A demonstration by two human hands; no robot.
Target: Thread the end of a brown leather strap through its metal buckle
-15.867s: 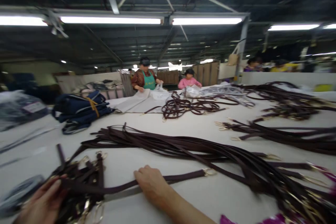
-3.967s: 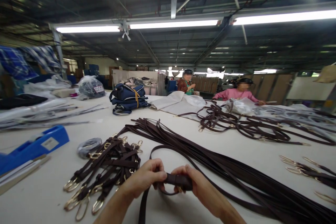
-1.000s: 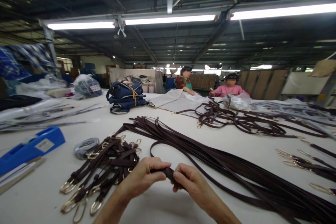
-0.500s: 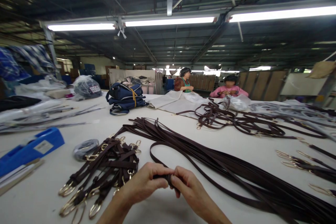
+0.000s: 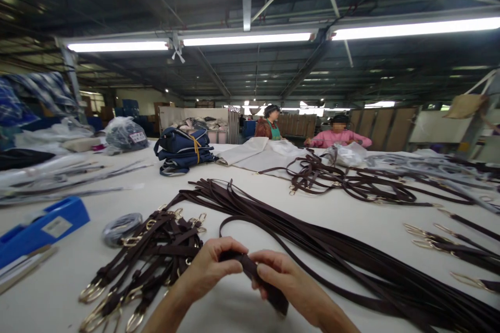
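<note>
We hold one dark brown strap [image 5: 255, 273] tight in both our left hand [image 5: 211, 265] and right hand [image 5: 285, 278], with a pile of short straps [image 5: 152, 255] just left of them.

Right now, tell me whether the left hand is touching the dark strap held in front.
Touching. The head view shows the left hand with fingers curled over the dark strap, whose other side the right hand also grips.

My left hand [image 5: 209, 265] and right hand [image 5: 287, 281]: both pinching one dark brown strap [image 5: 253, 270] above the white surface [image 5: 351, 218]. Left of them: heap of short straps [image 5: 152, 252] with gold clasps. Right: long strap bundle [image 5: 332, 250]. Far left: blue dispenser [image 5: 41, 229]. Behind: navy bag [image 5: 182, 151], two seated people.
</note>
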